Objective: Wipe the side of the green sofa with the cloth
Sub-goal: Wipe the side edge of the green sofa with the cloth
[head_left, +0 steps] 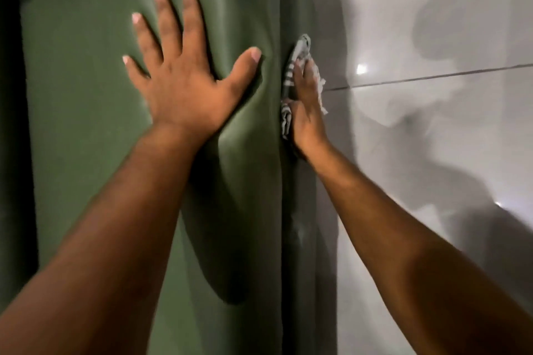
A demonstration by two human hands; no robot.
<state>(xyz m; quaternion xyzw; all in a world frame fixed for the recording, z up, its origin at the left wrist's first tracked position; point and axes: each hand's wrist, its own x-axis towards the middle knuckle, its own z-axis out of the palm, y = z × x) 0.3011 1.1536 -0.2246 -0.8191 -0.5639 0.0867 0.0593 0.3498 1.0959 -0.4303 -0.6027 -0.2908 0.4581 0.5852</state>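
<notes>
The green sofa [86,95] fills the left and middle of the view. My left hand [184,78] lies flat on its padded top with the fingers spread, denting the fabric. Over the sofa's right edge, my right hand [305,106] presses a grey-and-white striped cloth [290,72] flat against the sofa's darker side face [300,210]. The cloth sticks out above and below the hand; the part under the palm is hidden.
A glossy pale tiled floor [432,124] lies to the right of the sofa, with a dark grout line [432,76] and shadows of my arms across it. The far left of the view is dark.
</notes>
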